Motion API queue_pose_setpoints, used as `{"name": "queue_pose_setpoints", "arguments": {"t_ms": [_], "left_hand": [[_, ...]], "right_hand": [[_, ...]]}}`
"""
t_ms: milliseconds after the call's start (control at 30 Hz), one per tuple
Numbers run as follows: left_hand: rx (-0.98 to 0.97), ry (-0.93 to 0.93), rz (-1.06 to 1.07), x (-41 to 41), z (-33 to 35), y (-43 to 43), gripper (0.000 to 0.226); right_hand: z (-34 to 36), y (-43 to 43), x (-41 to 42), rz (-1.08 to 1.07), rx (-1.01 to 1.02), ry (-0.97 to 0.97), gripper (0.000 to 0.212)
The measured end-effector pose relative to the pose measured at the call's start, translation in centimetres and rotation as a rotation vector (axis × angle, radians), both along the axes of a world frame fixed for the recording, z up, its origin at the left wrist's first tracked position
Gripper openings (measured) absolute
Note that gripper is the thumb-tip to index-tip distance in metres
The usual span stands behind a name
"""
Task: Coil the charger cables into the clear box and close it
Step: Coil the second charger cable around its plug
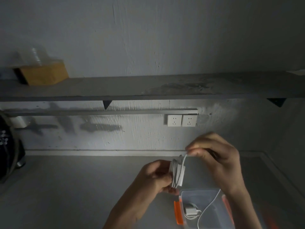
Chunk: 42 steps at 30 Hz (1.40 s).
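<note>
Left hand clamps white charger brick with cable wound on it, just above clear box. Right hand fingers pinch the cable strand. 1 charger already in box. Risk: slack tail snags box rim, wraps loosen.

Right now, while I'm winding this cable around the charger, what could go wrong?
1. The loose cable tail trails over the open clear box; pulling it might drag or tip the box.
2. The wraps on the white charger in the left hand could slip off.
3. The right hand pinches the cable; a tight pull may kink it.
</note>
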State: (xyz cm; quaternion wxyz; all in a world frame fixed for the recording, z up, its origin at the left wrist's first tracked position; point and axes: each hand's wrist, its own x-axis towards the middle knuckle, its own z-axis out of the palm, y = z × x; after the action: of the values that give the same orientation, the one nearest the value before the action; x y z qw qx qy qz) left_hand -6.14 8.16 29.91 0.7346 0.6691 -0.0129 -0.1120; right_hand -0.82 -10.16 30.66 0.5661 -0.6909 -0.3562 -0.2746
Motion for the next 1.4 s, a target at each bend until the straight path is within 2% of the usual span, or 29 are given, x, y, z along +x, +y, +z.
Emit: {"name": "queue_pose_setpoints", "arguments": {"t_ms": [167,267,367,467,600,633,733,833,900,1000,1033,1100,1200,1400], "left_hand": [[0.150,-0.183,-0.010,-0.4,0.3,0.4,0.022],[0.052,-0.141,-0.001,0.4,0.1,0.7,0.018],[-0.166,-0.051,0.068,1.3,-1.0,0.9,0.018],[-0.100,-0.040,0.272,2.7,-2.7,1.4,0.018],[-0.052,0.052,0.489,4.5,-4.5,1.5,0.025],[-0.050,0.063,0.503,4.8,-5.0,1.6,0.022],[-0.013,0.056,0.428,4.5,-5.6,1.8,0.015],[0.098,0.004,0.249,2.9,-5.4,1.3,0.014],[0.185,-0.079,0.120,1.5,-4.5,0.6,0.016],[0.204,-0.173,0.009,0.1,-3.0,-0.1,0.026],[0.187,-0.179,0.020,0.0,-2.5,-0.2,0.023],[0.027,-0.092,0.047,0.5,-1.5,0.0,0.014],[-0.231,0.026,0.043,2.1,-0.4,0.9,0.022],[-0.352,0.140,-0.002,2.3,-1.6,1.1,0.037]], "right_hand": [[-3.1,1.0,3.1,0.109,0.043,0.419,0.008],[-6.4,2.3,2.9,0.259,0.031,0.601,0.013],[-9.7,4.1,0.9,0.135,0.021,0.662,0.026],[-13.1,4.7,-2.1,-0.073,-0.136,0.581,0.020],[-13.9,5.3,-5.8,-0.186,-0.473,0.500,0.060],[-12.8,5.0,-6.1,-0.250,-0.535,0.407,0.058],[-8.0,2.6,-5.6,-0.307,-0.581,0.059,0.012],[-2.8,0.2,-4.0,-0.376,-0.564,-0.092,0.022],[-0.2,-0.4,-3.0,-0.405,-0.513,-0.121,0.020],[1.9,-0.5,-2.5,-0.357,-0.419,-0.127,0.014],[2.3,-0.8,-2.8,-0.294,-0.378,-0.105,0.013],[2.7,-1.2,-4.1,-0.160,-0.366,-0.087,0.013],[2.3,-1.1,-6.0,-0.049,-0.515,-0.129,0.006],[2.3,-0.5,-6.1,-0.038,-0.591,-0.152,0.006]]}}
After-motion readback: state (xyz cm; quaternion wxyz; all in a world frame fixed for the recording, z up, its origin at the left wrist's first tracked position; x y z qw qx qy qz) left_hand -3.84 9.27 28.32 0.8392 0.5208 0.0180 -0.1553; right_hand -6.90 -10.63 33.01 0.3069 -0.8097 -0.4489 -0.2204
